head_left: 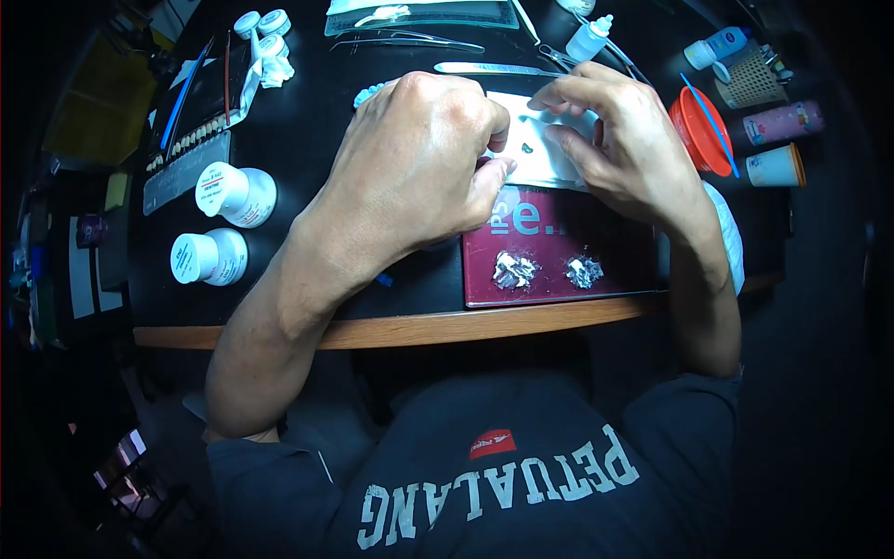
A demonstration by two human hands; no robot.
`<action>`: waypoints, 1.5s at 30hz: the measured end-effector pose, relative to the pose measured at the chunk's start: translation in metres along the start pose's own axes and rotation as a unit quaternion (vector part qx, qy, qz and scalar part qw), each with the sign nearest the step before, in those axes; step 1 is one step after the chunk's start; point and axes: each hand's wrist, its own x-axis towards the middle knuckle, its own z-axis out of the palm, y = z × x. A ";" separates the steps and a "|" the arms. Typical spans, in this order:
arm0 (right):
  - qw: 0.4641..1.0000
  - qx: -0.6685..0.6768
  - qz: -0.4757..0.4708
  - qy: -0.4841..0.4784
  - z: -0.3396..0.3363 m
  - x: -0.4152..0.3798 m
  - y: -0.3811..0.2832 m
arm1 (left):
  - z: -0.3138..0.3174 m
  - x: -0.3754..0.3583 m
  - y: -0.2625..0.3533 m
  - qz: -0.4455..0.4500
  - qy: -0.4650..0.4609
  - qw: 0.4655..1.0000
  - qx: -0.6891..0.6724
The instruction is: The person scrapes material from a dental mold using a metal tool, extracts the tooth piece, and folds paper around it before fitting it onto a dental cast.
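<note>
My left hand (419,154) hovers at the left edge of a bright white sheet or pad (545,172), its fingers curled and the thumb near the index finger; whatever may be between them is hidden. Across from it, my right hand (624,140) is over the right side of the white surface, thumb and fingers apart, with nothing seen between them. A small dark piece (527,147) shows between the two hands against the white. Below lies a dark red box or booklet (559,238) bearing a silvery-white crumpled heap (515,269) and a smaller one (585,271).
White jars (236,194) stand at left beside a shade guide (191,140). Tweezers (410,40), a metal spatula (494,69) and a dropper bottle (589,39) lie or stand beyond my hands. At right are a red bowl (698,130) and a cup (776,166).
</note>
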 end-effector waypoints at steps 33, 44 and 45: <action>0.993 0.093 0.070 -0.018 0.006 -0.002 0.009 | 0.016 0.001 0.007 -0.033 0.040 0.999 0.008; 0.987 0.124 0.098 -0.015 0.005 -0.005 0.011 | 0.020 0.001 0.007 -0.039 0.049 0.998 0.002; 0.986 0.128 0.100 -0.016 0.005 -0.005 0.011 | 0.020 0.001 0.007 -0.039 0.050 0.998 0.000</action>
